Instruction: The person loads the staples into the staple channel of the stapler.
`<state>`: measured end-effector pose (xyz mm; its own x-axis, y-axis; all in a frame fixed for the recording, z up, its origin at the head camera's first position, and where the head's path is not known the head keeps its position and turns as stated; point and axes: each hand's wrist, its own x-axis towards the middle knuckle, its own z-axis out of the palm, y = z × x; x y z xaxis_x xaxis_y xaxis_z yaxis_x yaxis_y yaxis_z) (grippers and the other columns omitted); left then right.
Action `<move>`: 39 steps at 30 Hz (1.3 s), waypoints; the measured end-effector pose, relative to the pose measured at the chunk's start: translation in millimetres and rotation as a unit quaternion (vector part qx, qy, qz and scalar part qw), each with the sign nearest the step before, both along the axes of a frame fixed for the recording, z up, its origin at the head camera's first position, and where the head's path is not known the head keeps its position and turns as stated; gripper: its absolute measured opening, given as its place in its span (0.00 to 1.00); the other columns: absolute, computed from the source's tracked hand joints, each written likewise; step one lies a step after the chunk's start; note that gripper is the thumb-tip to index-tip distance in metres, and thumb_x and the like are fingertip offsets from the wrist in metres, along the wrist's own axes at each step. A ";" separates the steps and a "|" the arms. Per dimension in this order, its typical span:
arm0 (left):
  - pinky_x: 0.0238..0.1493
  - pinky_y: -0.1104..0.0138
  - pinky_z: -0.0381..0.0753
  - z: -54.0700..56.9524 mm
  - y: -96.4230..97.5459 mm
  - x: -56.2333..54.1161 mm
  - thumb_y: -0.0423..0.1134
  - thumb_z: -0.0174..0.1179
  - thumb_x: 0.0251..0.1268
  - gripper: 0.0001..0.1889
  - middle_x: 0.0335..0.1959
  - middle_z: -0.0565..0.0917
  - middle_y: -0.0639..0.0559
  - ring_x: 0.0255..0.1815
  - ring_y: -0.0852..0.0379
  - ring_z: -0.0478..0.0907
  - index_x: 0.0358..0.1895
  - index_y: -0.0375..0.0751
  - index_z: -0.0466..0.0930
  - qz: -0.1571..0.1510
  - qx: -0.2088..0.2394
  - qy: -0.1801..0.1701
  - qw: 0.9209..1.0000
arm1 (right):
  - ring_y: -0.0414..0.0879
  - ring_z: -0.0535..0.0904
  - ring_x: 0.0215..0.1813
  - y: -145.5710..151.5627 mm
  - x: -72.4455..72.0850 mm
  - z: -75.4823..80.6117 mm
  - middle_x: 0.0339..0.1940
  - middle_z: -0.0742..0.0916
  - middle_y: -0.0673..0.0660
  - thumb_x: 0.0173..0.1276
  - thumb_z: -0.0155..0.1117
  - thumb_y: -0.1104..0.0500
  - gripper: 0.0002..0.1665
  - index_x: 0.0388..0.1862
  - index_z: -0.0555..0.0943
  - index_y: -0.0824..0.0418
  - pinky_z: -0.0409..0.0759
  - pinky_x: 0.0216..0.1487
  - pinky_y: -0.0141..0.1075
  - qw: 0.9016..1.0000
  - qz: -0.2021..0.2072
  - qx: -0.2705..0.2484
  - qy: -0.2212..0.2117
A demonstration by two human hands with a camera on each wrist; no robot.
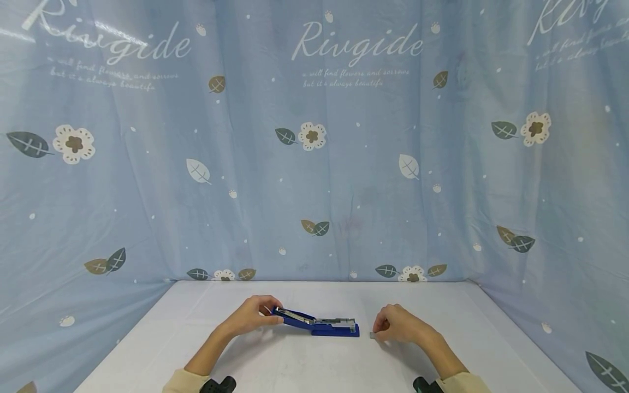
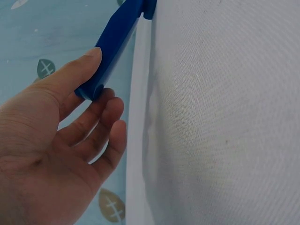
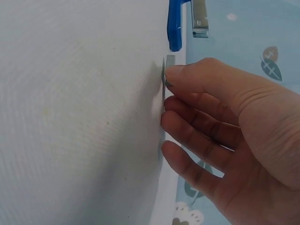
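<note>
A blue stapler lies opened out on the white table, its top arm swung back to the left and its metal staple channel exposed. My left hand pinches the end of that raised top arm between thumb and fingers; the blue arm shows close up in the left wrist view. Just right of the stapler base, my right hand pinches a small grey strip of staples low over the table. In the right wrist view the strip juts out past the thumb, with the other fingers loosely bent below.
The white table stretches around both hands. A blue curtain printed with leaves and flowers hangs behind it and along both sides. Dark wrist devices sit at the beige sleeves.
</note>
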<state>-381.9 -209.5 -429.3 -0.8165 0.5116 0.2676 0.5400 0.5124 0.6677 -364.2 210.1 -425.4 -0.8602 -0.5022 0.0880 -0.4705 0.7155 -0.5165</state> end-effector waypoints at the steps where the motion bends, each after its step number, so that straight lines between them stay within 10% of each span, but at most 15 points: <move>1: 0.43 0.65 0.80 0.0 0.0 0.0 0.47 0.69 0.60 0.17 0.37 0.84 0.49 0.35 0.58 0.82 0.50 0.44 0.82 0.000 0.001 -0.001 1.000 | 0.39 0.75 0.29 -0.1 0.1 0.1 0.26 0.83 0.46 0.56 0.74 0.62 0.04 0.29 0.85 0.56 0.73 0.31 0.30 1.000 0.000 -0.001 -0.002; 39: 0.43 0.67 0.79 -0.1 0.2 -0.8 0.47 0.68 0.60 0.17 0.37 0.84 0.49 0.34 0.59 0.82 0.49 0.43 0.82 -0.001 -0.005 0.011 1.000 | 0.42 0.76 0.33 -2.1 2.1 14.0 0.28 0.84 0.47 0.59 0.73 0.59 0.03 0.30 0.85 0.55 0.75 0.31 0.30 1.000 -0.009 0.000 0.023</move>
